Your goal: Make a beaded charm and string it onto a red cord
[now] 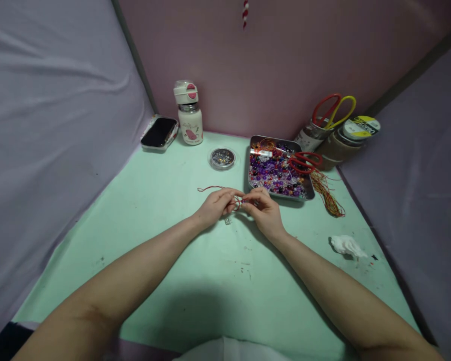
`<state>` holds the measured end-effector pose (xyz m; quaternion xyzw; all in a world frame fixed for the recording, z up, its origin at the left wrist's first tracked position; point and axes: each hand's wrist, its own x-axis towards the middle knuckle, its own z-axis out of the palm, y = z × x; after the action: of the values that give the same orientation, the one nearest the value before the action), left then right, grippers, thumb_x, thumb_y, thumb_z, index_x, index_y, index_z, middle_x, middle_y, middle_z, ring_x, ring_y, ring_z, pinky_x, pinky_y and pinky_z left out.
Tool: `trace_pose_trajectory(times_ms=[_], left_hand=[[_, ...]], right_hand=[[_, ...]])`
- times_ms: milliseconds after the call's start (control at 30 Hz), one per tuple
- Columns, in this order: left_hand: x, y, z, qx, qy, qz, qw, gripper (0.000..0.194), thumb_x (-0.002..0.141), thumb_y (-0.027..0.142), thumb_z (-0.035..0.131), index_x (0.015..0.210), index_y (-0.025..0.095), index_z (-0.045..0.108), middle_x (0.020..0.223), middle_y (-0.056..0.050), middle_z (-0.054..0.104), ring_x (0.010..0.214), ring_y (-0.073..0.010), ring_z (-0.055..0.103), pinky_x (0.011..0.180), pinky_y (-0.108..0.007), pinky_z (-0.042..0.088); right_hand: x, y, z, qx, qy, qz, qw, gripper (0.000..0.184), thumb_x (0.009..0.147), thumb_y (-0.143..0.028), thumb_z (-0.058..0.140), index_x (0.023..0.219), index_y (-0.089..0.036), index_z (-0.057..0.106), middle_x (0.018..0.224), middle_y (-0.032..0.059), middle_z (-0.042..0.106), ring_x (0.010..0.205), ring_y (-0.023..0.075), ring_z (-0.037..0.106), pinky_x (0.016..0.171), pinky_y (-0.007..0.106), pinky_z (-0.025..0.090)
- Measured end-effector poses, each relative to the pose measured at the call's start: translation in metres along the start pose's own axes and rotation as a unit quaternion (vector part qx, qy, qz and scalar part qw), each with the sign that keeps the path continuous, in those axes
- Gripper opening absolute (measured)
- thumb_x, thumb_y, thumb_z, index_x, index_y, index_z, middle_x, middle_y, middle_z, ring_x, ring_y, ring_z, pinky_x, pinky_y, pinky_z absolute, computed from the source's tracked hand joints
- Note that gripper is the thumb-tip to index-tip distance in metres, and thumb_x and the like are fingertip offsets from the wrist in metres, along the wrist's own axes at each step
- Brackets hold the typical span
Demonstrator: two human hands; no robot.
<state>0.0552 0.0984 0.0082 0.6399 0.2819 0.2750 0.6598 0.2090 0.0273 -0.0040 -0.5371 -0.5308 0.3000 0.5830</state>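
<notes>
Both my hands meet over the middle of the pale green table, just in front of the bead tray. My left hand [218,204] is closed on a thin red cord [210,187], whose looped end sticks out to the left above the hand. My right hand [263,209] pinches the same cord close to my left fingertips, where it crosses in small loops. A tiny purplish bead seems to sit at the right fingertips, too small to make out well. Below the hands hangs or lies a small clear or silvery piece [228,220]; I cannot tell which.
A metal tray [285,196] of mixed beads holds red-handled scissors [304,163]. Behind it stand jars [336,148] with more handles. Cord strands [328,198] and crumpled tissue [346,246] lie right. A round dish [223,158], bottle [191,123] and phone [160,133] stand at the back.
</notes>
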Motion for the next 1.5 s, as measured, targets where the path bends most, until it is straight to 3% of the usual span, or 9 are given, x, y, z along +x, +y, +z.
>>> trace_pose_trajectory(times_ms=[233, 567, 700, 800, 900, 1067, 1200, 1367, 1500], left_hand=[[0.003, -0.003, -0.006, -0.033, -0.091, -0.027, 0.995, 0.027, 0.085, 0.035, 0.055, 0.099, 0.014, 0.063, 0.056, 0.003, 0.055, 0.044, -0.0062, 0.042, 0.046, -0.022, 0.032], [0.001, -0.002, -0.003, 0.006, -0.089, -0.007, 0.996, 0.016, 0.084, 0.031, 0.054, 0.086, 0.015, 0.057, 0.060, 0.003, 0.054, 0.050, -0.0073, 0.046, 0.050, -0.022, 0.036], [0.001, -0.003, 0.000, 0.106, -0.041, 0.057, 0.992, 0.012, 0.085, 0.023, 0.049, 0.085, 0.016, 0.059, 0.068, 0.002, 0.054, 0.058, -0.0092, 0.048, 0.056, -0.024, 0.039], [0.001, -0.005, 0.002, 0.206, 0.014, 0.128, 0.970, 0.012, 0.083, 0.015, 0.050, 0.080, 0.017, 0.061, 0.076, 0.000, 0.058, 0.073, -0.0123, 0.053, 0.069, -0.027, 0.042], [0.002, -0.007, 0.003, 0.234, 0.038, 0.160, 0.958, 0.013, 0.081, 0.012, 0.051, 0.076, 0.016, 0.062, 0.080, -0.002, 0.061, 0.081, -0.0141, 0.055, 0.076, -0.028, 0.043], [0.002, -0.011, 0.002, 0.161, 0.055, 0.108, 0.980, 0.016, 0.082, 0.017, 0.052, 0.091, 0.016, 0.066, 0.093, -0.004, 0.064, 0.068, -0.0106, 0.057, 0.064, -0.026, 0.045], [0.001, -0.007, 0.000, 0.024, 0.070, 0.037, 0.997, 0.031, 0.088, 0.029, 0.049, 0.113, 0.015, 0.061, 0.072, -0.001, 0.061, 0.046, -0.0056, 0.045, 0.047, -0.021, 0.036], [0.000, -0.001, 0.000, -0.080, -0.013, 0.001, 0.997, 0.044, 0.084, 0.042, 0.058, 0.118, 0.015, 0.058, 0.079, -0.003, 0.064, 0.047, -0.0051, 0.048, 0.043, -0.021, 0.033], [0.001, -0.005, 0.001, -0.082, -0.065, -0.020, 0.994, 0.044, 0.083, 0.042, 0.060, 0.117, 0.014, 0.059, 0.060, 0.004, 0.055, 0.045, -0.0057, 0.048, 0.043, -0.020, 0.033]], right_hand=[[0.000, 0.002, 0.000, 0.024, -0.006, 0.005, 1.000, 0.006, 0.072, -0.026, 0.071, 0.078, -0.028, 0.070, 0.085, 0.0009, 0.045, 0.080, 0.0158, 0.048, 0.071, 0.032, 0.043], [-0.001, 0.003, -0.001, 0.047, -0.021, 0.020, 0.998, 0.007, 0.073, -0.025, 0.071, 0.080, -0.028, 0.070, 0.089, 0.0010, 0.045, 0.081, 0.0152, 0.049, 0.067, 0.030, 0.044], [-0.002, 0.003, 0.000, 0.055, -0.018, 0.012, 0.998, 0.008, 0.074, -0.023, 0.070, 0.081, -0.027, 0.071, 0.089, 0.0012, 0.047, 0.082, 0.0151, 0.050, 0.068, 0.030, 0.043], [-0.001, 0.003, 0.000, 0.064, -0.011, 0.001, 0.998, 0.008, 0.074, -0.022, 0.070, 0.080, -0.027, 0.070, 0.086, 0.0009, 0.048, 0.082, 0.0152, 0.050, 0.068, 0.030, 0.042], [0.000, 0.004, 0.000, 0.076, -0.005, -0.006, 0.997, 0.007, 0.074, -0.022, 0.070, 0.079, -0.026, 0.070, 0.085, 0.0006, 0.050, 0.080, 0.0147, 0.050, 0.067, 0.029, 0.042], [0.001, 0.005, -0.001, 0.064, -0.002, -0.010, 0.998, 0.006, 0.076, -0.023, 0.068, 0.081, -0.026, 0.069, 0.082, 0.0005, 0.052, 0.077, 0.0149, 0.051, 0.066, 0.029, 0.042], [0.000, 0.006, -0.001, 0.047, -0.002, -0.005, 0.999, 0.006, 0.077, -0.023, 0.067, 0.082, -0.026, 0.069, 0.081, 0.0000, 0.052, 0.074, 0.0143, 0.050, 0.064, 0.029, 0.041], [0.000, 0.006, 0.000, 0.019, -0.002, -0.017, 1.000, 0.008, 0.078, -0.023, 0.068, 0.084, -0.027, 0.070, 0.079, -0.0004, 0.052, 0.074, 0.0143, 0.050, 0.067, 0.030, 0.041], [-0.001, 0.006, 0.000, 0.003, -0.003, -0.013, 1.000, 0.007, 0.077, -0.023, 0.068, 0.083, -0.027, 0.071, 0.076, -0.0010, 0.051, 0.070, 0.0134, 0.048, 0.065, 0.030, 0.040]])
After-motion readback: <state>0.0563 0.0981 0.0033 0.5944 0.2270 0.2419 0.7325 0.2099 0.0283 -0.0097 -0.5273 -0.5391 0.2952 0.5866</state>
